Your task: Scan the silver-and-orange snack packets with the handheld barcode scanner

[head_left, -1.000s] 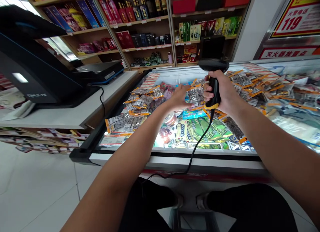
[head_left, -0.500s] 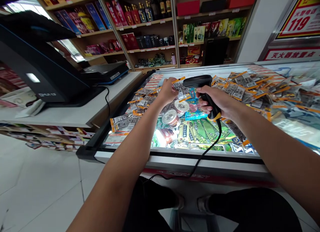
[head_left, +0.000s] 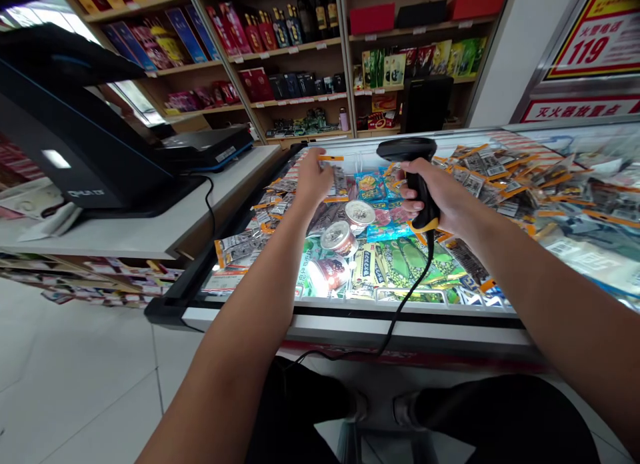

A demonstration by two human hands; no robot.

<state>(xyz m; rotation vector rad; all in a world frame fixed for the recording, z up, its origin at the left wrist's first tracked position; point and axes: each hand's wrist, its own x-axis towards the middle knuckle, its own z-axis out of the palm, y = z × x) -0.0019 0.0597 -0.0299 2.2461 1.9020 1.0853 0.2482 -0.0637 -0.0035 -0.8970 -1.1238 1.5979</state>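
Note:
My right hand (head_left: 430, 184) is wrapped round the handle of a black barcode scanner (head_left: 407, 149), its head pointing left above the glass-topped freezer. From its yellow-tipped base a black cable (head_left: 417, 294) runs down over the freezer's front edge. My left hand (head_left: 315, 177) pinches a small snack packet (head_left: 340, 179) with orange ends and a printed label, over the left part of the glass. Similar packets lie in a pile to the left (head_left: 275, 207) and a larger pile to the right (head_left: 493, 174). Under the glass show ice cream tubs (head_left: 336, 237) and green packages (head_left: 405, 261).
A white counter (head_left: 125, 231) with a black checkout terminal (head_left: 100, 151) stands to the left. Shelves (head_left: 295, 104) of boxed goods, bottles and bags line the back. The freezer's front rim (head_left: 350, 321) runs close before my legs. Red-and-white signs (head_left: 595, 51) hang at right.
My left hand has moved left with the packet, away from the scanner. The scanner has shifted slightly right and up in my right hand.

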